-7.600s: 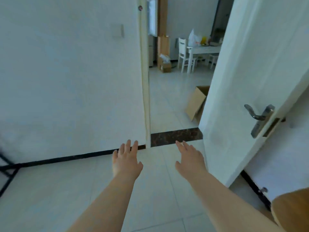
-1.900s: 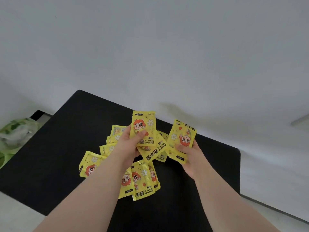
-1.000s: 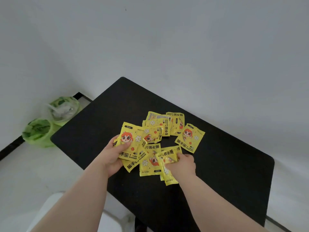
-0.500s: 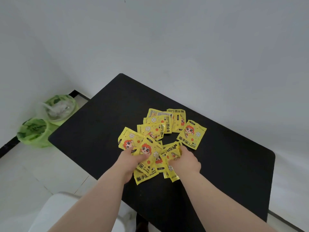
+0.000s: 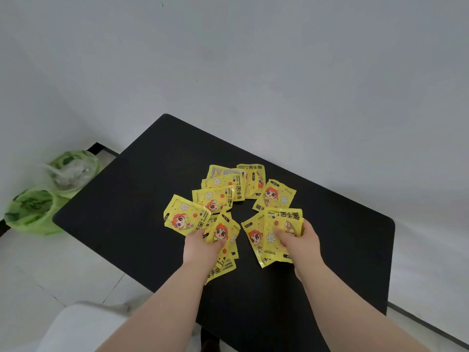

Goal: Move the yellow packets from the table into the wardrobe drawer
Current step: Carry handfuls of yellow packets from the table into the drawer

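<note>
Small fans of yellow packets (image 5: 271, 196) are pinched closed in the left hand (image 5: 200, 246) and right hand (image 5: 300, 241) over the black table (image 5: 127, 212), others lying loose at twelve o'clock, so slick overlapping packets could be dropped.

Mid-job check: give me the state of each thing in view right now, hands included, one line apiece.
Left hand: closed on a few yellow packets at the near left of the spread.
Right hand: closed on a few packets at the near right.
Loose packets: lying flat and overlapping, none gripped.
Black table: holds all the packets.
Green bags: on the floor, left of the table.
Wardrobe drawer: not in view.
</note>
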